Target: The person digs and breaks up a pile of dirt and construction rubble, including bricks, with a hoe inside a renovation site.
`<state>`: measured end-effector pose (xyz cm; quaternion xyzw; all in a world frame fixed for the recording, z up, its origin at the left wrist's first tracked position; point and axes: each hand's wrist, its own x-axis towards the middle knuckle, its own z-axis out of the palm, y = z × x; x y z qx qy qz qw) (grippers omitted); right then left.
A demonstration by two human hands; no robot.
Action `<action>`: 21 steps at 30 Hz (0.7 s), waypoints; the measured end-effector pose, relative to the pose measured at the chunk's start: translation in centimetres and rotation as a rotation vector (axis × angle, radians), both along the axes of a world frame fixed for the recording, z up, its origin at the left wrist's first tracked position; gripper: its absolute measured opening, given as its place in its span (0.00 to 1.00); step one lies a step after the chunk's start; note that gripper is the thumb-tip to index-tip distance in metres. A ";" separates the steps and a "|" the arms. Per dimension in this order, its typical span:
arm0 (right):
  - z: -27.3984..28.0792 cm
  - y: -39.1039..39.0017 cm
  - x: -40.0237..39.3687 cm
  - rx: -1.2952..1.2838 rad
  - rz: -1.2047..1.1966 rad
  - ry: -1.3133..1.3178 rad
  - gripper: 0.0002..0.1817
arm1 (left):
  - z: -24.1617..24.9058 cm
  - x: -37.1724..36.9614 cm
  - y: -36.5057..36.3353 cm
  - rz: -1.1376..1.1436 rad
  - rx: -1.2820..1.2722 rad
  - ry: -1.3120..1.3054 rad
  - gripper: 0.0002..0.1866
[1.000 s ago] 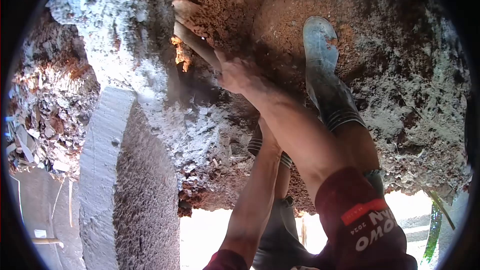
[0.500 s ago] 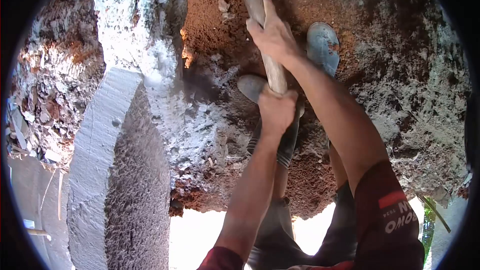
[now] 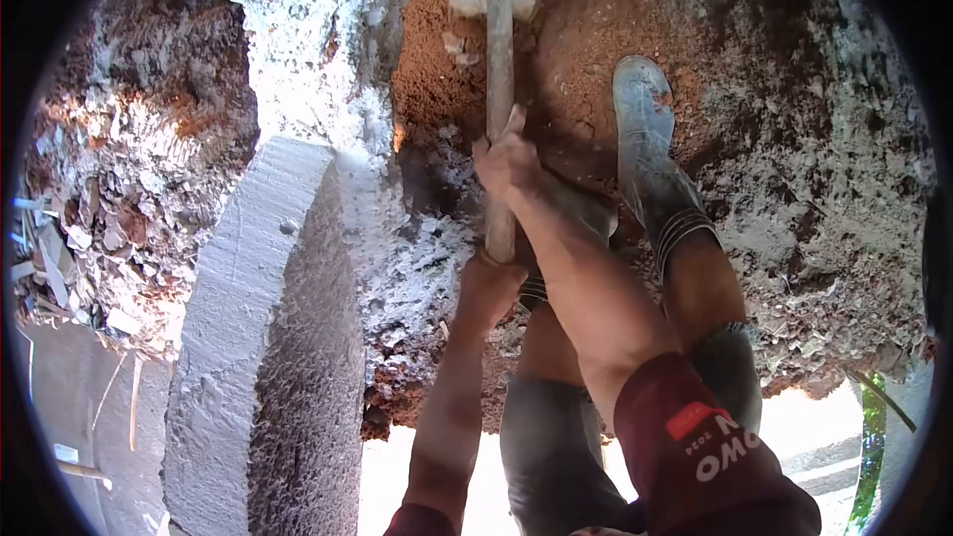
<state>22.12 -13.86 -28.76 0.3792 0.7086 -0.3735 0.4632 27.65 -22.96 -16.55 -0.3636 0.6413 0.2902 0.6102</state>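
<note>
A long-handled hoe (image 3: pixel 500 74) lies nearly straight ahead of me, its pale head against the orange soil at the top of the view. My right hand (image 3: pixel 509 161) is closed around the middle of the wooden handle. Lower down, my left hand (image 3: pixel 488 290) grips the handle's near end. How deep the blade sits in the soil cannot be seen. A grey rubber boot (image 3: pixel 643 114) stands to the right of the handle; the other boot is mostly hidden behind my right forearm.
A thick concrete slab (image 3: pixel 238 258) with a rough side rises on the left. Beyond it lies broken rubble (image 3: pixel 119 228). A crusted, whitish earth bank (image 3: pixel 308 50) runs up beside the orange soil (image 3: pixel 437 69). A small stone (image 3: pixel 457 48) lies near the hoe's head.
The hoe's head, earlier beyond the top edge, is now in view on the soil. Both hands have come lower and left with the handle. The surroundings have shifted slightly right in view.
</note>
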 end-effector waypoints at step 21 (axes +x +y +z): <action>19.4 12.7 0.0 -0.649 -0.760 -0.224 0.17 | 28.5 -8.9 11.9 -0.125 0.047 0.939 0.42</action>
